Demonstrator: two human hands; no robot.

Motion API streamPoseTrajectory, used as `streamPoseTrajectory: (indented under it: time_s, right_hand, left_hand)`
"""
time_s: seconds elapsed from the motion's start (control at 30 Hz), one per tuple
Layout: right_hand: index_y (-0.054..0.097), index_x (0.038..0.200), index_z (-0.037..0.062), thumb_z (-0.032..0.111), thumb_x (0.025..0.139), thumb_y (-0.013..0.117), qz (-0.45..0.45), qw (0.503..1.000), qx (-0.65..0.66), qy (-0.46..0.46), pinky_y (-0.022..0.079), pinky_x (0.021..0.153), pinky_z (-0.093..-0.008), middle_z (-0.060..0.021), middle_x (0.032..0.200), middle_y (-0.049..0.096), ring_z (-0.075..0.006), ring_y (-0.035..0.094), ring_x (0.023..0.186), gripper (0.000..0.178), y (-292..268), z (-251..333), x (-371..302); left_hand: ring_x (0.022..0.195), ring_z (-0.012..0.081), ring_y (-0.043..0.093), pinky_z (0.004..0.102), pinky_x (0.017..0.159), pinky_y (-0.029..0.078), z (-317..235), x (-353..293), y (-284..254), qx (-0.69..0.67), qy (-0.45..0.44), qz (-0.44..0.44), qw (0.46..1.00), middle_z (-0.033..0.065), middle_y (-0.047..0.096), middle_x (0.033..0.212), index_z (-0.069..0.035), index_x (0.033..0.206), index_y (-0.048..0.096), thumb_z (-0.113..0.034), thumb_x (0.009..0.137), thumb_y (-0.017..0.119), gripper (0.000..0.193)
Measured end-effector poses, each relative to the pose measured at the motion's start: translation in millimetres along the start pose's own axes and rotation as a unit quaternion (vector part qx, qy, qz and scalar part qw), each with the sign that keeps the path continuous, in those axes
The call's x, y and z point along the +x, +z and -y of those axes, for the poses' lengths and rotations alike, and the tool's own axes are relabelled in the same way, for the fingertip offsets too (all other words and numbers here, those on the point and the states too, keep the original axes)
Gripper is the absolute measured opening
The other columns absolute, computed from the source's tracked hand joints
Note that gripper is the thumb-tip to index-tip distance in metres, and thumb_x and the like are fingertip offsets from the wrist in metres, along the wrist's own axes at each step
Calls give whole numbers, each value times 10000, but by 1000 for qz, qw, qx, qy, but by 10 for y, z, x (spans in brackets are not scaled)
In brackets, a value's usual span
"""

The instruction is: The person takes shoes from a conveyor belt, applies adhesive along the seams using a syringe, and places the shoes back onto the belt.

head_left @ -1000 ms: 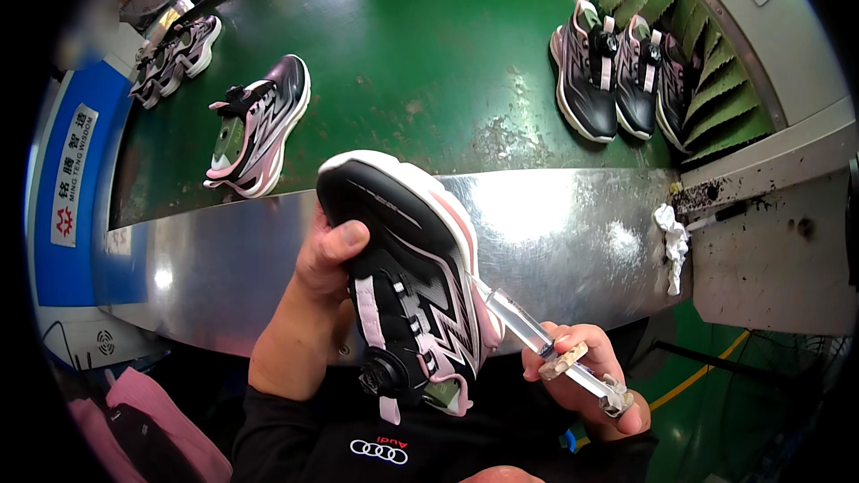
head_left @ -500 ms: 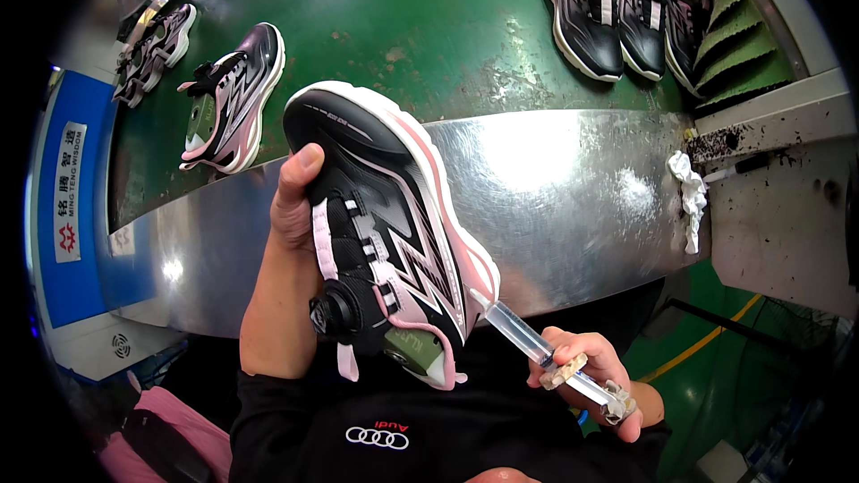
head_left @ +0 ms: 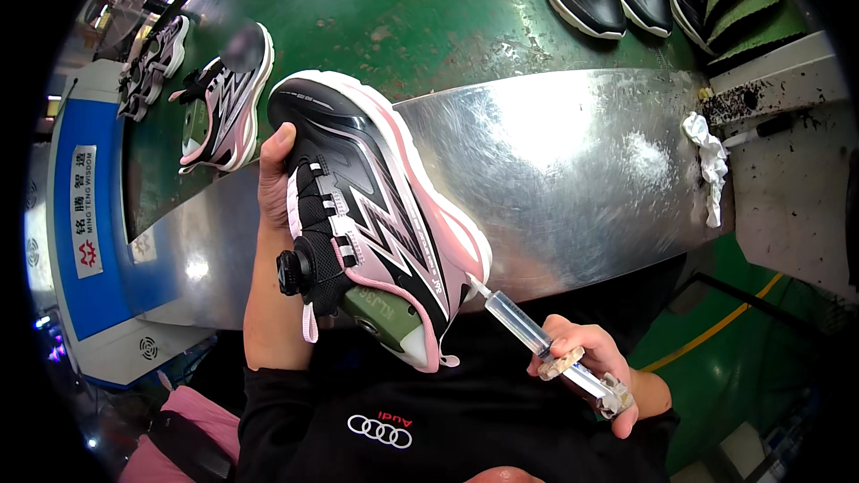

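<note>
My left hand (head_left: 274,174) is closed around the forefoot of a black and pink sneaker (head_left: 367,188), toe pointing away from me. The sneaker has a white and pink sole, a round black lacing dial and a green shoe last (head_left: 386,315) inside its collar. In my right hand (head_left: 592,362) is a clear syringe (head_left: 522,324); its flange and plunger end are wrapped in pale, crusty material. The syringe's tip sits at the seam between upper and sole near the heel; whether it touches I cannot tell. Most of my left fingers are hidden behind the sneaker.
A curved metal ledge (head_left: 608,179) borders the green work surface (head_left: 403,18). Beyond it stand a similar sneaker (head_left: 234,107) at left and several more (head_left: 586,0) at far right, beside green flaps (head_left: 761,9). Crumpled white tissue (head_left: 710,165) lies at the ledge's right end.
The sneaker has shifted slightly left and rolled, showing more of its side and the green last. The syringe tip remains near the heel seam. The whole view has also shifted a little.
</note>
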State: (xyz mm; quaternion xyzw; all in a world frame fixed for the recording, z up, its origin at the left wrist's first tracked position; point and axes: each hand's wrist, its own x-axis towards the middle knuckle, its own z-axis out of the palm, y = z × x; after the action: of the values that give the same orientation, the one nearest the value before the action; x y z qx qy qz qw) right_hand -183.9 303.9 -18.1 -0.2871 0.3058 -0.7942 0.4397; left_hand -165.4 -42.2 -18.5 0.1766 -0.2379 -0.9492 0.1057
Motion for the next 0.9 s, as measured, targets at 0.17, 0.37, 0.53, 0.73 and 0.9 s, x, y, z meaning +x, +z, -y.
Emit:
streamPoseTrajectory:
  time_s: [0.17, 0.37, 0.53, 0.73, 0.9]
  right_hand:
    - [346, 1300, -58, 625, 647, 728, -2, 1000, 0, -10, 355, 836, -287, -133, 1069, 448, -206, 456, 960, 1019, -49, -46, -14]
    - [356, 1301, -73, 632, 622, 738, -3, 1000, 2, -4, 339, 804, -279, -124, 1065, 435, -200, 445, 928, 1051, -125, -130, -33]
    - [367, 1301, -66, 646, 606, 737, 9, 999, -30, -17, 324, 771, -266, -105, 1051, 436, -175, 422, 902, 1061, -129, -220, 12]
    - [382, 1303, -34, 653, 600, 735, 12, 995, -93, -23, 336, 784, -274, -94, 1081, 474, -170, 421, 912, 1044, -142, -299, 85]
    - [394, 1293, -23, 652, 608, 724, 15, 989, -144, -42, 356, 795, -306, -100, 1123, 532, -194, 439, 897, 1017, -148, -341, 169]
  left_hand:
    - [1049, 297, 597, 451, 943, 467, -119, -63, -90, 39, -12, -18, 999, 163, 601, 1159, -11, 1205, 531, -260, 835, 582, 449]
    - [1032, 309, 610, 481, 927, 481, -285, -281, -279, 145, -15, -66, 987, 170, 608, 1141, -33, 1196, 532, -330, 863, 547, 446]
    - [1025, 331, 606, 485, 893, 504, -567, -600, -736, 300, 12, -129, 945, 200, 560, 1198, -2, 1279, 446, -345, 902, 487, 511]
    - [1031, 262, 594, 379, 922, 469, -568, -954, -634, 371, 26, -149, 916, 190, 558, 1161, 77, 1252, 400, -218, 856, 561, 519]
    - [1022, 241, 597, 338, 904, 481, -518, -1264, -663, 355, 39, -170, 919, 173, 579, 1130, 61, 1218, 428, -138, 875, 579, 424]
